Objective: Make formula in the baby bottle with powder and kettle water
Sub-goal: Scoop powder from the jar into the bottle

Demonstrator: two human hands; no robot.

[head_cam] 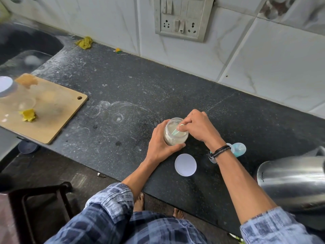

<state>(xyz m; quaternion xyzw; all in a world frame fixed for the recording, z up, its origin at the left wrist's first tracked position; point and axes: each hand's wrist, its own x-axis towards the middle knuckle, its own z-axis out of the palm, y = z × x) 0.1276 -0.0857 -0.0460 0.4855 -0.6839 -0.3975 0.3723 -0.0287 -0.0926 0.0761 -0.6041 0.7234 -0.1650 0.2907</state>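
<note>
Making formula at the desk (140,85), dark speckled stone with plenty of white smears on it. The powder jar (174,138) sits upright near the front edge, lid off. My left hand (161,143) is wrapped round its side from 9 o'clock, thumb across the front, gripping it steady. My right hand (198,127) comes in from 3 o'clock with the fingers curled over the mouth, pinching the handle of a pale green scoop (176,131) that dips into the jar. Can't see the bowl of the scoop, so no idea how much is on it.

The white lid (185,165) lies flat at 5 o'clock from the jar, just beside my left wrist but not touching the jar. The baby bottle (238,149), the pale blue thing, is at about 4 o'clock, half hidden behind my right wrist and its black wristband (219,150), so I can't tell how it's lying. Further out the same way, at the edge of view, is the steel kettle (290,180).

Way off at 9 o'clock is a wooden cutting board (52,110) with a yellow scrap (28,115) on it, hanging over the desk edge. The sink (26,43) is at 10 o'clock, a yellow cloth (84,42) is by the wall at 11, and the socket panel (181,18) is at 12.
</note>
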